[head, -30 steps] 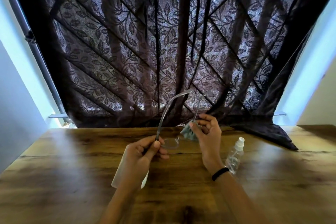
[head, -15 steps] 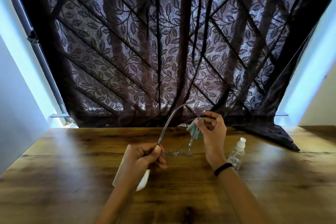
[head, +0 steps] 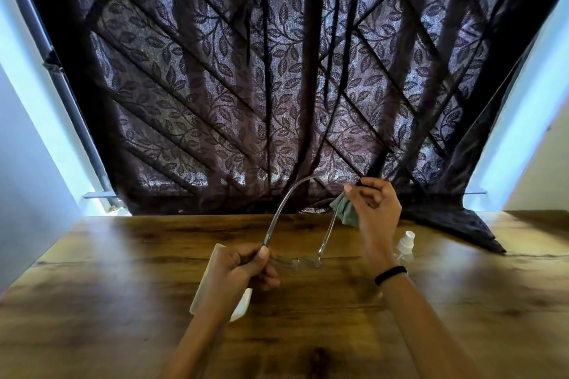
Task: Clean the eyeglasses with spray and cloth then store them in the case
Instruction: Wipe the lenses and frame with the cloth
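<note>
The person is sitting at a brown wooden table (head: 123,286) and is wiping, so the job is looking about half done. The left hand (head: 238,271) is hovering right over the white case (head: 243,304), and its thumb and curled fingers are pinching one front corner of the eyeglasses (head: 303,262). The eyeglasses are hanging in the air just above and to the right of the case, not touching the table. They are looking clear and thin, like see-through plastic, with two long bendy arms sticking up and away. Up and to the right of the case, the right hand (head: 374,212) is squeezing a soft, crumpled, gray-green cloth (head: 345,209) around the top of one arm. A small clear spray bottle (head: 404,244) with a white top is standing on the table well to the right of the case, and nobody is touching it, so the spraying is probably over, though nothing is showing that for sure. The case is looking smooth and hard with round corners, and the left hand is hiding whether it is open. Finishing the wipe, folding the arms and putting the eyeglasses inside the case are waiting to be done.
</note>
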{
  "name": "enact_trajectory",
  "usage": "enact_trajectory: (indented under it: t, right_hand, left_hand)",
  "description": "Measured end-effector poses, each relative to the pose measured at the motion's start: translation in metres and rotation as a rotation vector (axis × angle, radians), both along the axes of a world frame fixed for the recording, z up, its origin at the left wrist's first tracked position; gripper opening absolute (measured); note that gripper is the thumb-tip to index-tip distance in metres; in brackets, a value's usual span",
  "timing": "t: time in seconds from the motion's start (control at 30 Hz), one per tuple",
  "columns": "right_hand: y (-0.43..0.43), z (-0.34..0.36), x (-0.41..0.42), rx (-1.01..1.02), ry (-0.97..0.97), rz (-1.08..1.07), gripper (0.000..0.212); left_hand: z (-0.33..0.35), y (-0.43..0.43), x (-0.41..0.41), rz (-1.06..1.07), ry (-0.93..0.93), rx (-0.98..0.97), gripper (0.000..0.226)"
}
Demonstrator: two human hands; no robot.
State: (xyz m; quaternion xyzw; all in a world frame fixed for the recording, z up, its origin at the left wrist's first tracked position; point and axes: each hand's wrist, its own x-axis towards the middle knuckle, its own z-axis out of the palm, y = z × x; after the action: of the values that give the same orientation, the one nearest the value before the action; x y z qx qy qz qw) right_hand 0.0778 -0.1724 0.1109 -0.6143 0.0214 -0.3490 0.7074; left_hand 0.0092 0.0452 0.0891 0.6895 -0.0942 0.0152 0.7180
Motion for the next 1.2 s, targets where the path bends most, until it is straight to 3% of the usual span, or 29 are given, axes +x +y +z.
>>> enact_trajectory:
  t: [0.17, 0.27, 0.37, 0.47, 0.57, 0.67, 0.83, 0.9, 1.07, 1.2]
  right_hand:
    - [-0.006, -0.004, -0.006, -0.049, -0.031, 0.01, 0.016]
    - [-0.016, -0.012, -0.015, -0.197, 0.017, 0.008, 0.01]
    - [-0.023, -0.03, -0.027, -0.515, 0.226, 0.073, 0.01]
    - [-0.031, -0.056, -0.034, -0.925, 0.595, 0.22, 0.012]
    - [-0.034, -0.078, -0.039, -1.051, 0.743, 0.37, 0.016]
    - [-0.03, -0.077, -0.039, -0.907, 0.642, 0.34, 0.017]
    - [-0.02, -0.047, -0.025, -0.237, 0.388, 0.41, 0.018]
    - [-0.016, -0.043, -0.022, -0.088, 0.346, 0.463, 0.019]
    - [-0.013, -0.049, -0.021, -0.106, 0.276, 0.401, 0.019]
    - [-0.011, -0.05, -0.022, -0.243, 0.208, 0.321, 0.025]
  left_hand:
    - [0.004, 0.001, 0.001, 0.071, -0.048, -0.087, 0.016]
    - [0.007, 0.003, 0.004, 0.079, -0.064, -0.089, 0.017]
    - [0.008, 0.002, 0.006, 0.079, -0.063, -0.095, 0.018]
    - [0.006, -0.001, 0.008, 0.063, -0.054, -0.121, 0.016]
    - [0.004, -0.003, 0.009, 0.029, -0.034, -0.138, 0.016]
    - [0.001, -0.004, 0.011, -0.006, -0.006, -0.119, 0.016]
    - [0.002, -0.003, 0.01, -0.077, 0.052, -0.172, 0.017]
    - [0.001, -0.004, 0.009, -0.089, 0.067, -0.199, 0.016]
    - [-0.002, -0.011, 0.005, 0.001, 0.035, -0.23, 0.019]
    - [-0.004, -0.016, 0.006, 0.284, -0.134, 0.089, 0.018]
